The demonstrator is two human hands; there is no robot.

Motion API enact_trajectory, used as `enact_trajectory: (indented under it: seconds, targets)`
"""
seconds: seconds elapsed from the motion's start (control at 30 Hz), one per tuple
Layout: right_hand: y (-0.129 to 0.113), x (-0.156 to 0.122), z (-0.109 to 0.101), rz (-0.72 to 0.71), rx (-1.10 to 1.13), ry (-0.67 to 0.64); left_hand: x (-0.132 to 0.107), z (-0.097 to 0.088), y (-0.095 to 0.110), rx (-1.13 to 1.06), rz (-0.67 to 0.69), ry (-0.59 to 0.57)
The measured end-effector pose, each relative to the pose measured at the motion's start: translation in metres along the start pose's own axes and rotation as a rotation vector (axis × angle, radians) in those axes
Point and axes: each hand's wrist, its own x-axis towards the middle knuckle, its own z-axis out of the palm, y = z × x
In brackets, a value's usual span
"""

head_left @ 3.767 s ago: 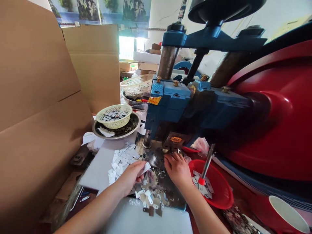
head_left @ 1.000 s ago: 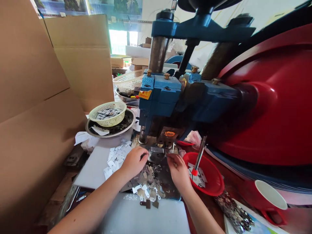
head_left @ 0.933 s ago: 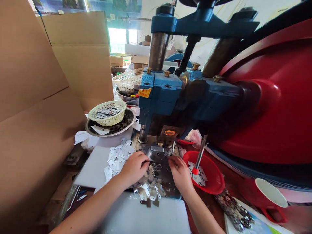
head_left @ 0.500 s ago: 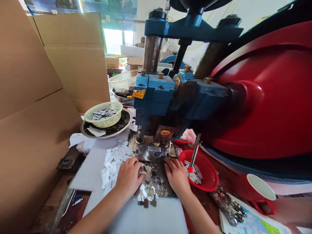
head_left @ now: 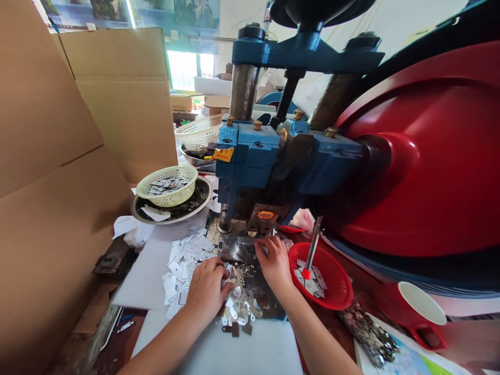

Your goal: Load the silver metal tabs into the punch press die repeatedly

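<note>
My left hand (head_left: 207,286) rests at the left edge of the press bed, its fingers curled towards the thumb beside small metal pieces. What lies inside that grip is hidden. At the die (head_left: 230,247) under the blue press (head_left: 255,153), the fingers of my right hand (head_left: 275,263) are bent into a pinch at the right end of a small metal plate (head_left: 245,240). Flat cut metal pieces (head_left: 236,310) lie scattered on the bed between my wrists. Left of my left hand spreads a pile of pale metal plates (head_left: 179,263).
A red bowl (head_left: 339,286) with plates and a metal rod stands at the right, near a red mug (head_left: 424,317). The large red flywheel (head_left: 441,151) fills the right side. At left are a basket (head_left: 183,194) over a metal basin (head_left: 136,211) and cardboard (head_left: 121,104).
My right hand has moved forward and left from the bed's right edge to the die, its fingers now bent. My left hand has stayed nearly in place.
</note>
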Motion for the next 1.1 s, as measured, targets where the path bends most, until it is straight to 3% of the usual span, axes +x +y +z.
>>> enact_trajectory:
  seconds: [0.2,0.37,0.53,0.7,0.87,0.97,1.1]
  targets:
    - [-0.017,0.014,0.004,-0.076,-0.249,-0.077,-0.002,-0.002,-0.001,-0.033,-0.028,0.002]
    - [-0.018,0.003,-0.011,-0.226,-0.262,-0.120,-0.004,-0.003,-0.001,-0.021,-0.021,-0.024]
    - [-0.019,0.000,-0.012,-0.204,-0.253,-0.142,-0.002,-0.002,0.001,-0.073,-0.051,-0.029]
    - [-0.014,-0.006,-0.006,-0.205,-0.205,-0.132,0.003,-0.008,0.001,-0.258,-0.080,-0.005]
    - [-0.002,-0.015,-0.001,-0.182,-0.094,-0.045,0.029,-0.023,0.006,-0.487,-0.070,0.007]
    - [0.002,-0.015,-0.001,-0.141,-0.022,-0.017,0.055,-0.027,0.014,-0.446,0.047,0.079]
    - [0.005,-0.011,-0.002,-0.142,0.022,-0.012,0.084,-0.021,0.025,-0.306,0.123,0.064]
